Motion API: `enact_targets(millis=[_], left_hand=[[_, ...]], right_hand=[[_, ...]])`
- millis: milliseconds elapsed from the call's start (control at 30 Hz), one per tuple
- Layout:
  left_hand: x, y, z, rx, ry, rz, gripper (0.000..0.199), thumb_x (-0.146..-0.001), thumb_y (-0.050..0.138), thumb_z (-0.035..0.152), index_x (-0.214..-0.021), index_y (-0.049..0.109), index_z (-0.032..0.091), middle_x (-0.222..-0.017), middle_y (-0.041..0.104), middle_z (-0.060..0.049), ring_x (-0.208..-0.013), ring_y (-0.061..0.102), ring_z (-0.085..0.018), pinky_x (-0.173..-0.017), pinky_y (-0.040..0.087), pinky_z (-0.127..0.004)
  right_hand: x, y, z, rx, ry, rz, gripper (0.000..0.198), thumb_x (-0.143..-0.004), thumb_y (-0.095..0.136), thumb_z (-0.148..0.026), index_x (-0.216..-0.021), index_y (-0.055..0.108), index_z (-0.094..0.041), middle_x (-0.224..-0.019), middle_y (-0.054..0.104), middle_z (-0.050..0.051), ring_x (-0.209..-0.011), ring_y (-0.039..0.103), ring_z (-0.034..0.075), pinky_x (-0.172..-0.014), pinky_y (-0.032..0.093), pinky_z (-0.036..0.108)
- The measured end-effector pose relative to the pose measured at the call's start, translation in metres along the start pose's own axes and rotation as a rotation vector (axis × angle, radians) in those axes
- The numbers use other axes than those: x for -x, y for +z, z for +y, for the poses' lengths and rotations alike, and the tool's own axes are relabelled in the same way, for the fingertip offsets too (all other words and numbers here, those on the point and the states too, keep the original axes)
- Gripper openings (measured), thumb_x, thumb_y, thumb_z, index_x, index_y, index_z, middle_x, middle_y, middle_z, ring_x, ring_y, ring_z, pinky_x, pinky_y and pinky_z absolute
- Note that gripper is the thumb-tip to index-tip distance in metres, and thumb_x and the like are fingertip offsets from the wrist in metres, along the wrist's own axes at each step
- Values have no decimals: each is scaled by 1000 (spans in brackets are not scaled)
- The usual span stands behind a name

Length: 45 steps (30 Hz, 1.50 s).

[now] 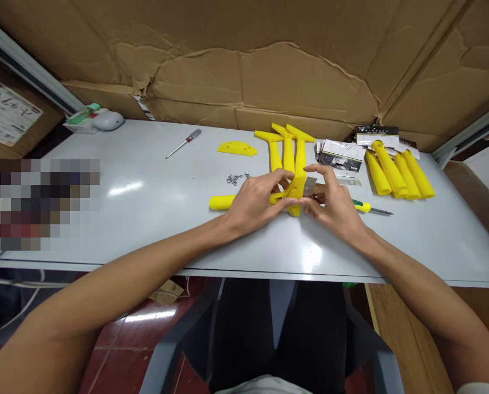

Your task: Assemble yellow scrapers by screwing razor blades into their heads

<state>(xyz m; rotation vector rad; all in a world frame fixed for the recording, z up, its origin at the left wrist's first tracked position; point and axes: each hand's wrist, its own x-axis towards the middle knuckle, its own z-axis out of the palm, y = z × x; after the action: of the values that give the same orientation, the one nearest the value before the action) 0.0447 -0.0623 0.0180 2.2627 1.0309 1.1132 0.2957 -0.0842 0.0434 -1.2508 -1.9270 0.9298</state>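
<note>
Pinching one yellow handle (297, 186) with your left hand (252, 200), you've got one blade (310, 186) pinched in your right hand (338, 210). Three T-shaped handles (288, 153) sit just past your hands.

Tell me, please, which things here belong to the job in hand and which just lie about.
Likely in the job: held yellow handle, metal blade, curved yellow piece, small screws, screwdrivers, other yellow handles.

Probably lying about: mouse-like object, labelled cardboard box, white cable.

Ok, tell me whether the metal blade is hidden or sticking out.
Sticking out: the grey blade shows beyond the yellow head, toward the right hand.
</note>
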Motion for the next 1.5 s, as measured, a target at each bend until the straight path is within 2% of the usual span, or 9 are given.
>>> enact_targets(millis=[133,233,333,633,767,900,1000,1200,1500], left_hand=[[-5,-3,-10,113,28,52,31,-107,97,41,-131,82,28,-118,92,-4,-106,90,-24,-100,75,-37],[-9,-6,-13,156,18,72,34,-102,99,39,-131,86,27,-115,92,-4,-102,89,-23,-98,75,-37],[-11,-7,-11,161,4,51,32,-101,98,39,-129,89,27,-115,93,-4,-102,89,-24,-101,76,-39],[-14,-10,-2,215,19,14,37,-103,96,62,-114,91,28,-116,94,-5,-101,90,-25,-98,78,-43],[-15,-13,0,234,-2,5,26,-101,97,51,-112,92,28,-111,94,-4,-100,89,-26,-98,76,-44],[-16,-16,2,240,-55,-18,35,-101,99,60,-110,90,28,-112,92,-6,-102,88,-27,-101,78,-47],[-17,-18,2,261,-68,-5,43,-97,104,65,-105,88,26,-111,91,-7,-103,88,-27,-104,78,-47],[-21,-20,2,312,-80,-8,55,-90,109,74,-102,86,26,-107,92,-6,-102,90,-28,-102,79,-46],[-21,-20,13,400,-153,-27,60,-85,114,75,-100,85,24,-96,87,-4,-92,91,-30,-80,81,-44]], right_hand=[[-6,2,8,-257,21,8,83,-90,101,-78,-140,55,-30,-92,82,-3,-74,82,25,-83,71,44],[-9,4,11,-364,20,46,75,-83,109,-74,-118,61,-28,-98,84,0,-77,85,21,-79,73,38],[-7,5,9,-239,-63,113,56,-90,105,-66,-106,70,-26,-90,84,0,-72,81,19,-76,71,36],[4,3,1,24,-223,256,13,-104,88,-35,-113,88,-26,-84,81,-1,-71,76,19,-74,68,37],[7,3,-2,35,-189,256,21,-105,89,-43,-118,92,-27,-84,81,0,-72,76,20,-77,72,40],[8,6,-6,-63,-134,226,35,-106,94,-60,-123,92,-29,-91,82,2,-75,80,21,-81,77,43],[8,7,-9,-133,-139,226,32,-108,93,-59,-114,91,-28,-94,83,3,-78,81,21,-84,79,45],[4,6,-9,-187,-210,281,43,-99,103,-65,-94,86,-26,-77,78,1,-64,74,18,-66,72,37],[0,7,2,-223,-217,217,55,-95,103,-79,-95,87,-26,-80,79,2,-66,74,17,-58,66,33]])
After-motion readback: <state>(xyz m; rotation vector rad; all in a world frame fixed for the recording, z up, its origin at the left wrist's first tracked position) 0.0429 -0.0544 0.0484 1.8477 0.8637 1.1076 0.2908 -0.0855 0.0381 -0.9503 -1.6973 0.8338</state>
